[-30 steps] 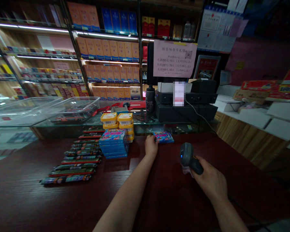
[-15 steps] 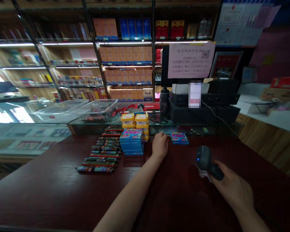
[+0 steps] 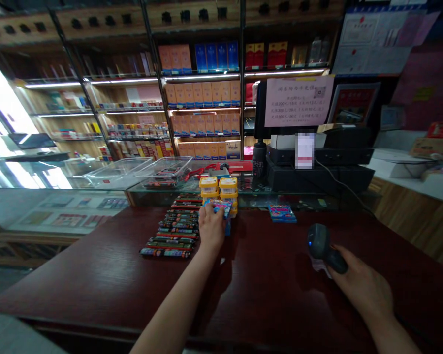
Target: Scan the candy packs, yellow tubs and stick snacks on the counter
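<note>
My left hand [image 3: 211, 230] is on the stack of blue, brightly printed flat packets [image 3: 228, 227], its fingers closed over the top packet [image 3: 223, 205]. The hand hides most of the stack. Held in my right hand [image 3: 363, 285] is a dark barcode scanner [image 3: 318, 241] with a small blue light, its head tilted up and left above the table. Something pale and crumpled [image 3: 320, 267] shows under the scanner. Apart from the stack, a low pile of the same blue packets [image 3: 282, 213] lies between my two hands, farther back.
Rows of dark, slim packs [image 3: 173, 241] lie left of the stack. Yellow-lidded tubs [image 3: 228, 186] stand behind it. Clear plastic bins [image 3: 120, 172] sit on the glass counter. A monitor with a pink notice [image 3: 297, 101] stands at the back right. A white scrap [image 3: 222, 261] lies on the table [image 3: 107, 280].
My left hand has moved left from beside the small packet pile onto the taller stack. My right hand still holds the scanner in nearly the same place. The view has shifted slightly.
</note>
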Available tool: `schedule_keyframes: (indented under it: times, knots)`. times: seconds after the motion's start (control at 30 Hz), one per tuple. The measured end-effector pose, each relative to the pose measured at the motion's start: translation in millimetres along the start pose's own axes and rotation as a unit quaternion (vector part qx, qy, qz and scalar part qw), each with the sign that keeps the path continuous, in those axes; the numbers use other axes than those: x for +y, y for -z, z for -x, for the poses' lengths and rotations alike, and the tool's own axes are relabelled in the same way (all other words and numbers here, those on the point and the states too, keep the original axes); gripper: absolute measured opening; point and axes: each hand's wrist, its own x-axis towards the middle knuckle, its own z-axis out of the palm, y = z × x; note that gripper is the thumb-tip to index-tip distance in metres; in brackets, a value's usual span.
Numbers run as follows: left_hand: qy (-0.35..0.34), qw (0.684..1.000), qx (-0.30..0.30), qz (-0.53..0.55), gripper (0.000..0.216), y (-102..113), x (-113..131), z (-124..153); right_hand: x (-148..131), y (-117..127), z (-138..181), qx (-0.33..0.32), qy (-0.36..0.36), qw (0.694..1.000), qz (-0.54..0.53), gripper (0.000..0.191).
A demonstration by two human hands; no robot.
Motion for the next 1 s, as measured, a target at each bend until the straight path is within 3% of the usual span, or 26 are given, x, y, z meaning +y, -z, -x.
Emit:
schedule_keyframes:
  times: [0.17, 0.27, 0.33, 0.4, 0.53, 0.6, 0.63, 0.7, 0.8, 0.87, 1.0]
  knots:
    - [-0.060, 0.995, 0.045, 0.059, 0.031, 22.4, -9.3, 6.9, -3.6, 0.4, -0.2, -0.009, -0.001, 1.000, 0.000, 0.042]
    - [-0.061, 0.979, 0.078, 0.180, 0.026, 34.9, -0.9, 10.8, -9.8, 3.6, 0.3, -0.012, -0.002, 1.000, -0.007, 0.041]
    - [-0.019, 0.949, 0.076, 0.305, 0.018, 35.0, 11.7, 13.2, -15.1, 8.1, 0.7, -0.020, 0.007, 1.000, -0.019, 0.042]
    - [0.065, 0.887, 0.037, 0.455, 0.011, 25.4, 27.1, 16.5, -20.6, 14.6, 1.1, -0.040, 0.015, 0.999, -0.033, 0.044]
    - [0.250, 0.663, -0.110, 0.697, 0.034, -15.3, 52.7, 28.0, -34.1, 29.0, 4.6, -0.055, -0.006, 0.993, -0.104, 0.046]
    - [0.305, 0.599, -0.137, 0.728, 0.040, -37.3, 59.1, 34.5, -42.5, 33.6, 8.6, -0.033, -0.001, 0.980, -0.197, 0.045]
    - [0.327, 0.582, -0.136, 0.732, 0.040, -47.0, 60.7, 37.4, -46.9, 34.9, 11.3, -0.025, 0.007, 0.966, -0.256, 0.044]
    - [0.355, 0.570, -0.120, 0.731, 0.040, -62.9, 61.5, 41.7, -55.7, 35.1, 18.1, -0.040, 0.008, 0.931, -0.364, 0.048]
    - [0.353, 0.572, -0.095, 0.735, 0.038, -78.4, 58.9, 44.5, -67.3, 31.7, 29.8, -0.153, -0.060, 0.863, -0.478, 0.062]
    - [0.344, 0.572, -0.092, 0.739, 0.039, -84.3, 56.7, 45.1, -73.0, 28.7, 36.3, -0.183, -0.086, 0.828, -0.522, 0.068]
    - [0.341, 0.578, -0.090, 0.736, 0.040, -87.7, 55.8, 46.2, -79.1, 26.6, 42.3, -0.206, -0.093, 0.815, -0.534, 0.072]
